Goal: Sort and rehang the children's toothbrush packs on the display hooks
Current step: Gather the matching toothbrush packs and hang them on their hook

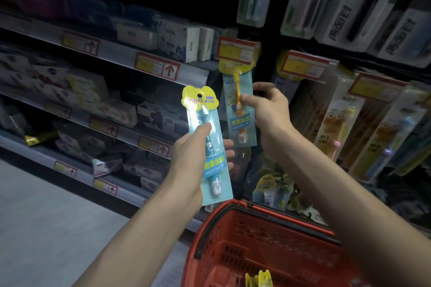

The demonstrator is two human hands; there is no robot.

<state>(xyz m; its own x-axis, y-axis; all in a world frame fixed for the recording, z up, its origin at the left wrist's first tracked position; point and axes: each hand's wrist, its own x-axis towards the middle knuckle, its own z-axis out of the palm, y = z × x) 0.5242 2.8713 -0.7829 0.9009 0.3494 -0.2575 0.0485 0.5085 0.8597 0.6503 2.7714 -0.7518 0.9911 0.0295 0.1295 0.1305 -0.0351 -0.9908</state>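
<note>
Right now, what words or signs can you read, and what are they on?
"两面针": on the black-and-white packs, top right.
Red up arrows: on the shelf tags; their print is blurred.
Blue pack in the left hand: header and label too blurred.
Orange pack in the right hand: too blurred.
Hook price tags: too blurred.

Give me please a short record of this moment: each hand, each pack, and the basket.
left hand: grips the blue toothbrush pack, held upright in the air
right hand: pinches the orange toothbrush pack
orange toothbrush pack: top under a price tag; whether hooked, cannot tell
basket: red, below the hands, with yellow-topped packs inside
</note>
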